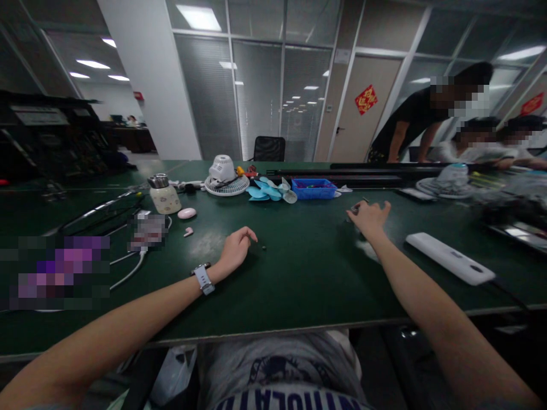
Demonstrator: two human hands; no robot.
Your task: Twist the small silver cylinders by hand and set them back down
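My left hand [236, 251], with a watch [203, 278] on its wrist, rests on the green tabletop with fingers loosely bent and nothing visible in them. Just right of its fingertips lies a tiny dark piece [264, 247]. Farther right, my right hand [371, 219] hovers low over the table. Its thumb side is pinched around something small and dark that I cannot make out, while another finger sticks out to the right. A pale patch or small bag [367, 249] shows on the table below that hand, partly hidden by the wrist.
A blue basket [314, 189], light-blue fan blades [269, 189] and a white fan [226, 181] stand farther back. To the left are a bottle [165, 195], a pink case [187, 213] and an earbud [188, 232]. A white power strip [449, 258] lies right. People are at the far right.
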